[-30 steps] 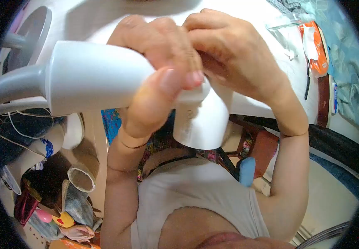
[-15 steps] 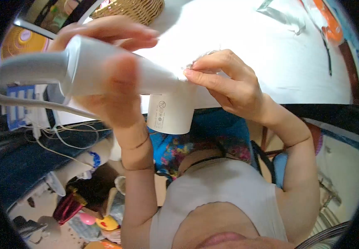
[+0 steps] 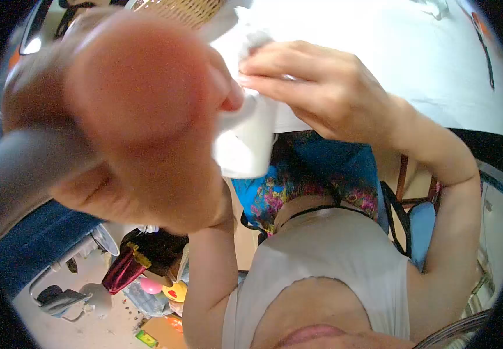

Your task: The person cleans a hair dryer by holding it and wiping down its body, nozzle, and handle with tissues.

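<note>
A white appliance (image 3: 245, 139) is held up in front of the near edge of the table (image 3: 391, 70), grasped by the left hand (image 3: 146, 116). Its body is largely covered by the left thumb, which is brought so close to the camera that it is blurred, and the exact placing of the other left fingers is partly hidden. To the left of the hand a thick grey part (image 3: 30, 168) is seen, also blurred; whether it is handle or cord cannot be told. The white end of the appliance is pointed down toward the lap and is brightly lit on its side.

By the right hand (image 3: 333, 93) a small crumpled white wad (image 3: 254, 43) is pinched between thumb and fingers, just above the top of the white end; whether the appliance is touched by these fingers cannot be made out.

Beyond the hands, a woven basket (image 3: 187, 10) is cut off by the upper edge of the view, and a thin black strip (image 3: 487, 58) is laid at the right of the table. Below, a blue flowered cloth (image 3: 315, 168) is worn under a white top (image 3: 333, 238). At the lower left, a dark red cloth (image 3: 124, 273) is seen near a pink rounded thing (image 3: 151, 285)
</note>
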### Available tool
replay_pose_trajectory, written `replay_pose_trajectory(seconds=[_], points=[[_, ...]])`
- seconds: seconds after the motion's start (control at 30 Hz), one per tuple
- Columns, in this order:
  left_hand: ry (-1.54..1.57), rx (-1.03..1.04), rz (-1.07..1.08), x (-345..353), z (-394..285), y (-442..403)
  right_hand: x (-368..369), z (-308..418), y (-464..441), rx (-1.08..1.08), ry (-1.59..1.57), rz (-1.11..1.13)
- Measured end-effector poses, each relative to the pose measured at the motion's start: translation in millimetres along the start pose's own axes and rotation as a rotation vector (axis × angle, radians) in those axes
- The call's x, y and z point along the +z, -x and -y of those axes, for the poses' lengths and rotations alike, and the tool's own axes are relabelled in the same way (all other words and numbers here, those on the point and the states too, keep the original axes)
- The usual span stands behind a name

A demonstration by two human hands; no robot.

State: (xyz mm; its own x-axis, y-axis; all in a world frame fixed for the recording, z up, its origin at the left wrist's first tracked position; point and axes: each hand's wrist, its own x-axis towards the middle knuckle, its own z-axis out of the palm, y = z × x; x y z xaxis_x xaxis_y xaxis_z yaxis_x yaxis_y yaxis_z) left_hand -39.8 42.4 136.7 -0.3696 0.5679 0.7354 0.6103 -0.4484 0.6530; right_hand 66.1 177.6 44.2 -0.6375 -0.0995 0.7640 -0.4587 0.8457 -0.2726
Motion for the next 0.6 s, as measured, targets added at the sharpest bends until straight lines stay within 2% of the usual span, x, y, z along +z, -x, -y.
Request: replay_pose_trajectory(seconds=[0.13,0.27,0.4,0.47,0.53,0.6], points=[[-0.020,0.095,0.111,0.2,11.1,-15.8,11.7,-1.2,-3.2,0.065,-0.017,0.007],[-0.100,0.018,-0.054,3.1,7.4,-13.1,29.2,17.1,5.2,0.171,0.043,-0.117],[-0.047,0.050,-0.092,-1.6,-11.1,9.2,19.7,14.7,8.5,0.184,-0.205,-0.198],[0.110,0.068,-0.056,1.1,-28.7,27.5,12.3,25.5,8.4,0.271,-0.348,-0.199],[0.238,0.125,0.059,-1.0,-41.3,42.6,18.8,44.3,7.6,0.343,-0.406,-0.309],[0.142,0.190,0.176,-5.9,-54.4,53.7,20.2,52.0,6.9,0.412,-0.449,-0.387]])
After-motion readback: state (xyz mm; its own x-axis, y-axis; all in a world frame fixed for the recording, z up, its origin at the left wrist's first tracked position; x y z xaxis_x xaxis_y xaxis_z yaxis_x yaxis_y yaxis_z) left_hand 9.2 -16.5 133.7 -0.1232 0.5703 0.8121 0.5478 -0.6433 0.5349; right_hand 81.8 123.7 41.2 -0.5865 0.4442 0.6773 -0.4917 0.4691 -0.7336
